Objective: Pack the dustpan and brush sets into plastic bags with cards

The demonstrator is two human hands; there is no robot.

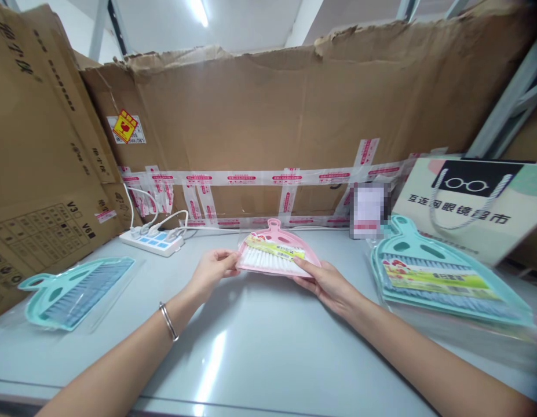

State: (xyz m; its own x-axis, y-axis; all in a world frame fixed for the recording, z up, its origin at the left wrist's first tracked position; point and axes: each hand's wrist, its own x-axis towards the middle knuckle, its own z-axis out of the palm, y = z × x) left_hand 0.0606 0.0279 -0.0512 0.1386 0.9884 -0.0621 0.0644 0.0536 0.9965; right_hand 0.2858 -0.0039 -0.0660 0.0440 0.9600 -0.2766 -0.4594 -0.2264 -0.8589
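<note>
A pink dustpan [309, 248] with a white-bristled brush in it, in clear plastic wrap with a yellow-green label, is held between both hands near the table's back. My left hand [214, 269] pinches the wrap at its left corner. On the right side, my right hand [322, 284] grips the front edge, thumb on top and fingers beneath. Left of my hands lies a wrapped teal dustpan [36, 307] with a blue-grey brush and no label in view. A stack of wrapped teal dustpans [407, 231] with a labelled brush on top sits to the right.
A white power strip [157, 244] with plugs and cables stands at the back left. Large cardboard boxes [259, 116] wall the back and left of the grey table [251, 359]. A paper bag [459, 202] with a rope handle and a blurred upright object [369, 211] are at right.
</note>
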